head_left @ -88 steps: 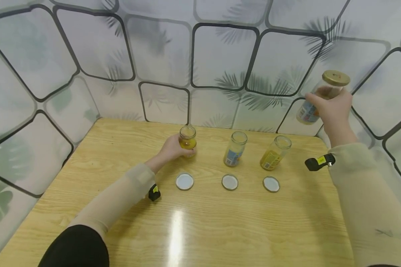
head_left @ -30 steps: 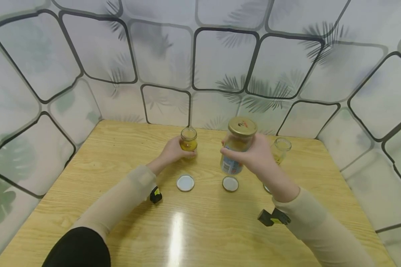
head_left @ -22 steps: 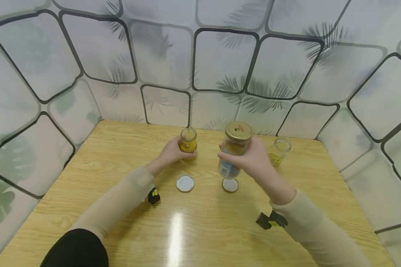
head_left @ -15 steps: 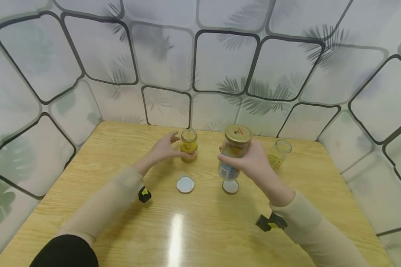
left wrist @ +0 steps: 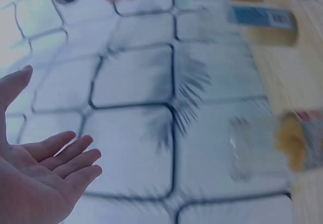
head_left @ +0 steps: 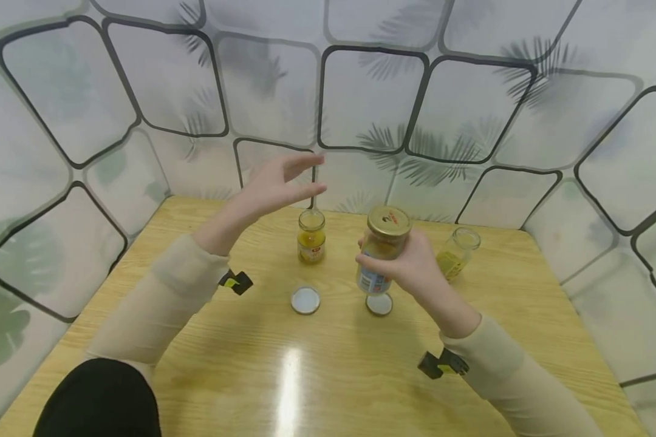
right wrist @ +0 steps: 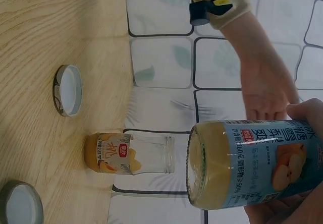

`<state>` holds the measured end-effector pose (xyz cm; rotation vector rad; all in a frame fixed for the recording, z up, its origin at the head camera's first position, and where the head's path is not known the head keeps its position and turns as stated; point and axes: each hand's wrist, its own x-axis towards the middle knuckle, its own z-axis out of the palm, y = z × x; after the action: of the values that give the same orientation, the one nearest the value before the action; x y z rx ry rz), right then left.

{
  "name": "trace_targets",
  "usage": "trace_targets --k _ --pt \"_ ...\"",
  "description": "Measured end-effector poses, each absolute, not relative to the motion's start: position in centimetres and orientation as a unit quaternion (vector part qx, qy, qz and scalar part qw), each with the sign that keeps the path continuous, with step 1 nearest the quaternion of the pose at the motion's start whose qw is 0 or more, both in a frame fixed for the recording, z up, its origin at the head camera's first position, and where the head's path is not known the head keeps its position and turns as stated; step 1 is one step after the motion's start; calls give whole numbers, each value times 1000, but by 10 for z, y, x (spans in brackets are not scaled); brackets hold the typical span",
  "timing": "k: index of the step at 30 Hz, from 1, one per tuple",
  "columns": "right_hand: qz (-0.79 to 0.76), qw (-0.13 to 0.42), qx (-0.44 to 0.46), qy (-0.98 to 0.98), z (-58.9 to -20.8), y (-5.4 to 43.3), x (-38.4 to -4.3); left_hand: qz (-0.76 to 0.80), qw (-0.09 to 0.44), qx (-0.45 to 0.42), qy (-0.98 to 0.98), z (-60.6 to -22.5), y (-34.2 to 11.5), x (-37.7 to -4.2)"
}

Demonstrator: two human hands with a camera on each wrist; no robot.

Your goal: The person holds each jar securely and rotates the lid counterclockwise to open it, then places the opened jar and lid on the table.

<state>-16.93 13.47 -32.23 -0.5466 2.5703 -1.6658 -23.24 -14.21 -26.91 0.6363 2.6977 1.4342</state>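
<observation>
My right hand [head_left: 412,261] grips a large glass jar [right wrist: 262,166] with a blue label, pale yellow contents and a gold lid [head_left: 389,220]. In the head view this jar is upright and overlaps a lid on the table. My left hand [head_left: 279,185] is raised with fingers extended and thumb apart, holding nothing; its palm [left wrist: 35,183] shows in the left wrist view. Below it stands a small open jar [head_left: 311,246] with yellow fruit in it. Another blue-labelled jar [left wrist: 265,22] stands on the table, hidden in the head view behind the held jar.
An open jar with a yellow label [head_left: 452,258] stands to the right, partly behind my right hand. Two lids lie white inside up: one lid [head_left: 305,300] before the small jar, one lid [head_left: 379,304] below the held jar. A patterned curtain [head_left: 273,91] lines the table's back edge.
My right hand has brought the lidded jar from the upper right down to the middle. My left hand has let go of the small jar and risen above it.
</observation>
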Motion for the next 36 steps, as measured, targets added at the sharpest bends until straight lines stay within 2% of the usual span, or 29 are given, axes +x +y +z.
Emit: trace_targets --k 4,9,13,18,25,27,29,36 --pt "-543 13 -184 819 -326 133 -169 473 45 291 830 -255 -109 -221" --pt "-533 18 -185 826 -330 133 -166 428 91 404 803 -256 -74 -209" --pt "-514 21 -178 839 -333 134 -165 394 100 478 779 -262 -57 -207" --pt "-521 19 -196 831 -334 133 -163 407 116 535 732 -267 -57 -215" --pt "-528 13 -215 821 -337 132 -162 447 192 554 676 -271 -67 -225" --pt "-521 18 -212 826 -338 132 -162 449 184 537 690 -271 -67 -223" --pt "-513 23 -200 835 -337 131 -163 439 154 513 721 -270 -65 -218" --pt "-473 -26 -205 857 -337 133 -165 326 -20 418 848 -268 -54 -194"
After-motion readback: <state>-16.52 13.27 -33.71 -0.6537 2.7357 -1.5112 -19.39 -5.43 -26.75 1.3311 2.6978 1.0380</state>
